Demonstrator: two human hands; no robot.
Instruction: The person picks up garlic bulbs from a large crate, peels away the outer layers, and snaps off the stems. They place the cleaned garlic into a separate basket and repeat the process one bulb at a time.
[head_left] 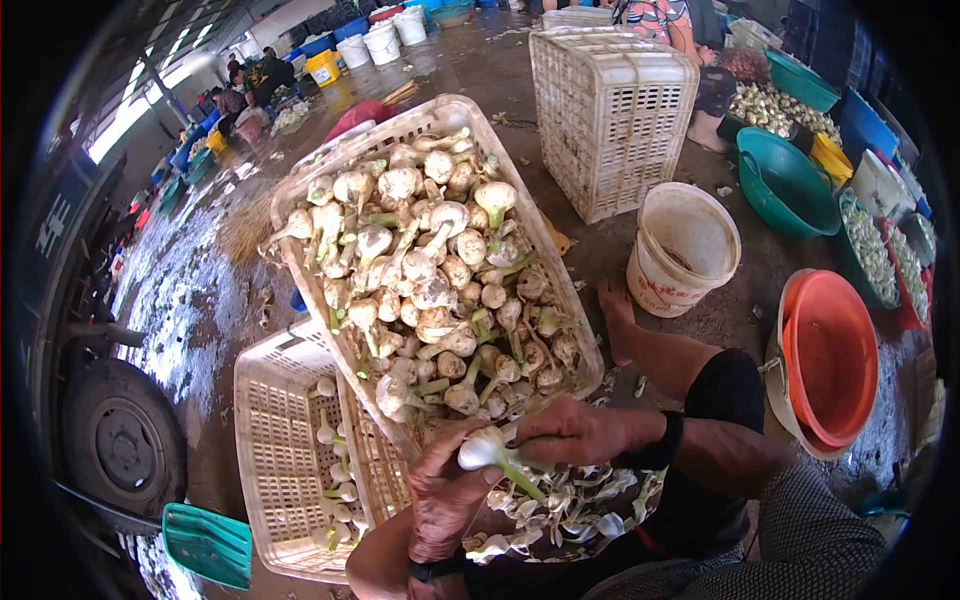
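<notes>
My left hand is closed round a fresh garlic bulb, white and peeled-looking, its green stem angled down to the right. Close against the bulb's right side, my right hand has its fingers pressed together; what they pinch is hidden. Just beyond both hands, a tilted cream plastic crate is heaped with dirt-marked garlic bulbs with short cut stems. Below my hands lies a pile of loose garlic skins. At the left, a lower crate holds several cleaner white bulbs.
An upended crate and a white bucket stand ahead to the right. Red basins and a green basin sit at the right. A green scoop and a vehicle wheel are at the left. Other people sit farther back.
</notes>
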